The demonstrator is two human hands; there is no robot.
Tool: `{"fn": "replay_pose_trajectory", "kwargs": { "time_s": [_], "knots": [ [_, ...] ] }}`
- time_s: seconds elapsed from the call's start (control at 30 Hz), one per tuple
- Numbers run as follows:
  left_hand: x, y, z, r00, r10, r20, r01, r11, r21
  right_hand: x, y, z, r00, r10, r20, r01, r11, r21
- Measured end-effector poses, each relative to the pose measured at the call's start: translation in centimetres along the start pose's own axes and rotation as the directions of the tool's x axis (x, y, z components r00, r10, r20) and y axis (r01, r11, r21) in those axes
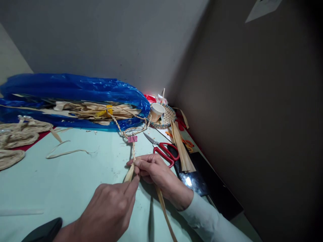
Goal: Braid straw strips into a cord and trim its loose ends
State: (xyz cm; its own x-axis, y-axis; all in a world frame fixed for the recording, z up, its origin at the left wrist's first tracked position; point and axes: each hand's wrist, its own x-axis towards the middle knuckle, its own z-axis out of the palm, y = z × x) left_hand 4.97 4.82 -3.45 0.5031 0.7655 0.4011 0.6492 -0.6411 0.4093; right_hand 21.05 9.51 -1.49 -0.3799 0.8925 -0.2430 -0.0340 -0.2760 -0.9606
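A thin braid [133, 152] of pale, dry plant strips runs from a pink clip [132, 139] on the table down to my fingers. My right hand [157, 173] pinches the braid's near end between thumb and forefinger. Close below it, my left hand [108, 206] has its fingertips closed by the strips, its thumb side toward the braid. One flat pale strip [129, 173] slants out to the left between the hands. Another long strip [163, 209] hangs from under my right hand toward the bottom edge. The exact grip of the left fingertips is partly hidden.
Red-handled scissors [165, 151] lie right of the braid, beside a bundle of dry strips [182, 148] on a dark flat object [194, 183]. A paper cup [156, 112] sits in a woven basket [169, 117]. Behind is a blue plastic bag [75, 84]; woven pieces [20, 136] lie left.
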Motion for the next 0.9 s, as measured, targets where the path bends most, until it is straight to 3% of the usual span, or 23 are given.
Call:
{"fn": "replay_pose_trajectory", "kwargs": {
  "time_s": [0.1,0.17,0.23,0.37,0.47,0.57,0.7,0.9],
  "knots": [
    [0.9,-0.8,-1.4,0.981,-0.192,-0.020,0.189,0.976,-0.109,-0.1,0.4,0.0,1.000,0.008,-0.018,-0.007,1.000,0.026],
    [2.0,-1.7,-2.4,0.928,-0.368,-0.052,0.353,0.916,-0.190,-0.2,0.7,0.2,1.000,-0.002,-0.020,0.003,1.000,0.021],
    [3.3,-2.5,-2.9,0.868,-0.497,0.018,0.474,0.817,-0.328,-0.2,0.9,0.5,0.999,-0.030,-0.019,0.030,1.000,0.001],
    [5.1,-3.0,-2.1,0.805,-0.428,0.411,0.592,0.528,-0.609,-0.4,1.1,0.8,0.996,-0.087,0.007,0.087,0.994,-0.072],
    [5.4,-3.0,-1.6,0.753,-0.384,0.534,0.654,0.346,-0.673,-0.6,0.9,0.6,0.993,-0.120,0.001,0.119,0.977,-0.175],
    [5.1,-3.2,-1.7,0.711,-0.377,0.593,0.691,0.225,-0.687,-0.9,0.6,0.2,0.987,-0.161,0.009,0.155,0.934,-0.321],
    [4.5,-3.6,-1.4,0.683,-0.437,0.585,0.700,0.163,-0.695,-1.4,0.2,0.2,0.974,-0.228,-0.014,0.189,0.836,-0.515],
    [3.9,-3.4,-0.7,0.670,-0.523,0.527,0.704,0.222,-0.675,-2.3,0.2,1.0,0.954,-0.291,-0.067,0.148,0.656,-0.740]
  ]
}}
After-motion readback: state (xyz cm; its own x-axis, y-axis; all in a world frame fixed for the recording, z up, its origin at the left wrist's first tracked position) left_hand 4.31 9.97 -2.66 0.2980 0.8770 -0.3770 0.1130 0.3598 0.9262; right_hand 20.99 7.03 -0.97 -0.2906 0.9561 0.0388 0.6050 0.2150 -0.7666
